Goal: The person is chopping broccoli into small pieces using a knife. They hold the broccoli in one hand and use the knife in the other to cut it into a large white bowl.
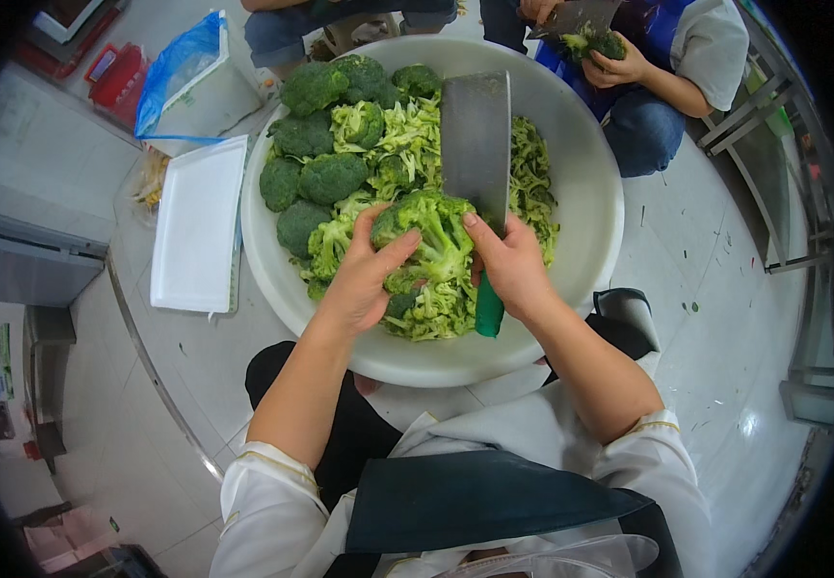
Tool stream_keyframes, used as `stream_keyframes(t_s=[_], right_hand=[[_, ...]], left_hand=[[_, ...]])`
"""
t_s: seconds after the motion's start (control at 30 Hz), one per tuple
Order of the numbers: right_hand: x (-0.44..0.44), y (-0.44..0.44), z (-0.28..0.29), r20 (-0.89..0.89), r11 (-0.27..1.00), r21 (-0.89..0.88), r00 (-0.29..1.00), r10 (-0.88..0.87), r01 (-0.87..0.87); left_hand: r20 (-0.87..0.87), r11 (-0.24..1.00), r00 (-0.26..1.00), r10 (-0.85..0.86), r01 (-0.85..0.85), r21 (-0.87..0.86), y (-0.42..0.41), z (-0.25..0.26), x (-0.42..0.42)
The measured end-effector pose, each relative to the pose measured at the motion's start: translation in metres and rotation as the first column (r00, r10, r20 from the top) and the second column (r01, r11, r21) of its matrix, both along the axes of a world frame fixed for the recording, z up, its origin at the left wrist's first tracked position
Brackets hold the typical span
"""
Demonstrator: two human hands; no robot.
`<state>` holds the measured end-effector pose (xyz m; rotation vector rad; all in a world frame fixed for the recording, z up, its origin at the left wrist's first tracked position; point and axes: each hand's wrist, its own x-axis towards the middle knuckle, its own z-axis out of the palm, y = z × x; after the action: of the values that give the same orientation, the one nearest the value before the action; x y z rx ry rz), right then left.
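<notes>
Held over a large round white tub [586,246] is a head of broccoli [435,235], its stem side turned up. My left hand [370,278] grips it from the left, thumb on top. In my right hand [514,260] is a cleaver [476,137] with a green handle, its broad blade pointing away from me; the right thumb also touches the broccoli. Whole broccoli heads [334,177] fill the tub's left side. Cut pale green broccoli pieces [435,314] lie in the middle and towards the right.
Across the tub, a co-worker's hand [615,65] holds broccoli beside another cleaver [576,18]. Another person's knees show at the top. On the left floor are a white foam lid [200,231] and a white bin lined with a blue bag [207,105]. A metal rack [756,166] stands at right.
</notes>
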<state>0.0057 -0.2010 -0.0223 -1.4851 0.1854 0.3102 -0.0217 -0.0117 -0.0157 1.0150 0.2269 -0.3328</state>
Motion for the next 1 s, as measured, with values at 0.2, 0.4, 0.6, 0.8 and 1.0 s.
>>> stream_keyframes(t_s=[0.2,0.4,0.6,0.8,1.0], right_hand=[[-0.003,-0.002,-0.011,0.125,0.99,-0.133,0.989,0.073,-0.056],[-0.01,-0.006,-0.02,0.237,0.989,-0.11,0.969,-0.068,0.097],[-0.019,-0.025,-0.006,0.657,0.7,-0.678,0.612,0.441,0.223],[-0.022,-0.025,-0.007,0.757,0.646,-0.648,0.244,0.606,0.404],[-0.024,-0.019,-0.003,0.803,0.681,-0.585,0.2,0.561,0.441]], left_hand=[[0.026,0.992,0.992,0.123,-0.122,-0.034,-0.011,-0.019,0.003],[0.096,0.968,0.963,0.251,-0.249,-0.032,-0.012,-0.013,0.004],[-0.034,0.909,0.909,0.416,-0.416,-0.005,0.005,-0.014,0.011],[0.007,0.934,0.941,0.34,-0.336,-0.122,0.017,-0.011,0.01],[0.075,0.917,0.921,0.382,-0.368,-0.154,0.01,-0.016,0.013]])
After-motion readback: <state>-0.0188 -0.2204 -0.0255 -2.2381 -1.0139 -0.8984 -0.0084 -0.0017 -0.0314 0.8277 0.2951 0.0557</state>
